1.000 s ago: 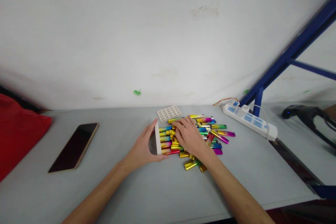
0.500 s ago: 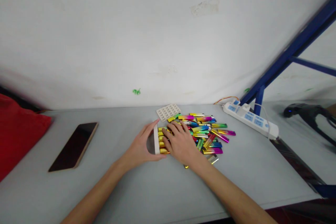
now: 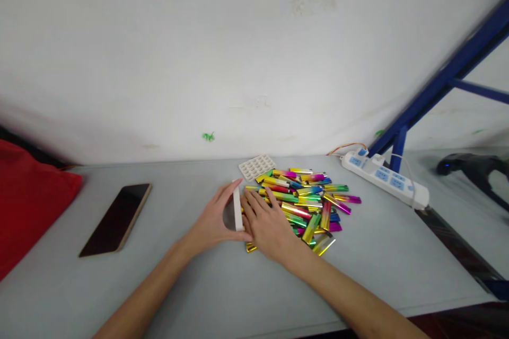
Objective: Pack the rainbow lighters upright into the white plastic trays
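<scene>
Left hand (image 3: pixel 210 223) grips a white tray (image 3: pixel 238 212), thumb at the near end and fingers at the far end, palm behind it; tray is tipped up on its side on the bench (image 3: pixel 191 296), rim facing the pile. Right hand (image 3: pixel 268 226) lies palm down right beside the rim, fingers extended over the nearest pieces, fingertips touching or almost touching the tray; whether it grasps one or only presses from above, cannot tell, undersides hidden.

Pile is metallic gradient lighters (image 3: pixel 296 211), by the look of them, though the blur leaves some doubt: yellow into green, red, blue, magenta. Most are spread loose right of the tray, overlapping, pointing various ways; a few show just past the right hand, near the rim. How many sit in the tray, cannot tell, hand blocks it.

Gridded tray (image 3: pixel 257 168), white, small cells, lies flat behind, against the far edge of the pile. Smartphone (image 3: pixel 116 220) well off to the left, power strip (image 3: pixel 385 178) to the right beyond the pile.

Step in hand, my read: right hand lining up lighters at the tray's open side while the left braces it. Next move seems to call for a firm left hold, lighter ends kept level and parallel, and gentle pressure toward the rim so none roll out of line
</scene>
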A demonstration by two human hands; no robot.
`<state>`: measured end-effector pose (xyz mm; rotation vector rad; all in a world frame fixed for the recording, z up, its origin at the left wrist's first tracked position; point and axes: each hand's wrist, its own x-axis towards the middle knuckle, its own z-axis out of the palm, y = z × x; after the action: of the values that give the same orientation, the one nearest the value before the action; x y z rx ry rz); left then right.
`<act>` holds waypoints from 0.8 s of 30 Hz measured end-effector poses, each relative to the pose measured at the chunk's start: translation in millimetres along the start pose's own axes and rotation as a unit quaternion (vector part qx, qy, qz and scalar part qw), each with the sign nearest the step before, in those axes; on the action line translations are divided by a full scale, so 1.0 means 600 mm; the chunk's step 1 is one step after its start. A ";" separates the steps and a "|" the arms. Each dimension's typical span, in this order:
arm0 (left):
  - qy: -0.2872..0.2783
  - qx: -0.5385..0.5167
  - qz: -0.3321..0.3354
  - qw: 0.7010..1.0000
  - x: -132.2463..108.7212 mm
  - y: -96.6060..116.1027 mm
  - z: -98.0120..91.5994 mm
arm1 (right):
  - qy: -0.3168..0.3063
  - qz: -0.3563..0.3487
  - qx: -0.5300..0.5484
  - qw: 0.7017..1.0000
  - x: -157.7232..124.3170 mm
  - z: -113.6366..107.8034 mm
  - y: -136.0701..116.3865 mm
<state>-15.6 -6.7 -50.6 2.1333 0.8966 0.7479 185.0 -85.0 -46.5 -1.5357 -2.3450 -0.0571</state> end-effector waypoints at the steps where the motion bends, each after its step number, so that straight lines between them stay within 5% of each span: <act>1: -0.002 0.000 0.002 1.000 -0.001 -0.001 -0.005 | 0.003 0.004 -0.005 1.000 -0.002 0.004 0.001; 8: -0.014 -0.001 -0.008 1.000 -0.006 -0.016 -0.038 | 0.019 0.016 -0.016 1.000 -0.006 0.003 0.009; 17: -0.002 0.002 -0.008 1.000 0.000 -0.016 -0.023 | 0.017 -0.024 0.003 1.000 0.008 0.007 0.002; 24: 0.049 0.078 -0.063 0.994 0.003 -0.059 -0.094 | 0.022 -0.018 0.017 0.999 0.012 0.001 0.020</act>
<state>-67.8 33.7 -44.1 2.1664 1.1651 0.7455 192.7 -73.4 -46.5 -1.4611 -2.3282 -0.0572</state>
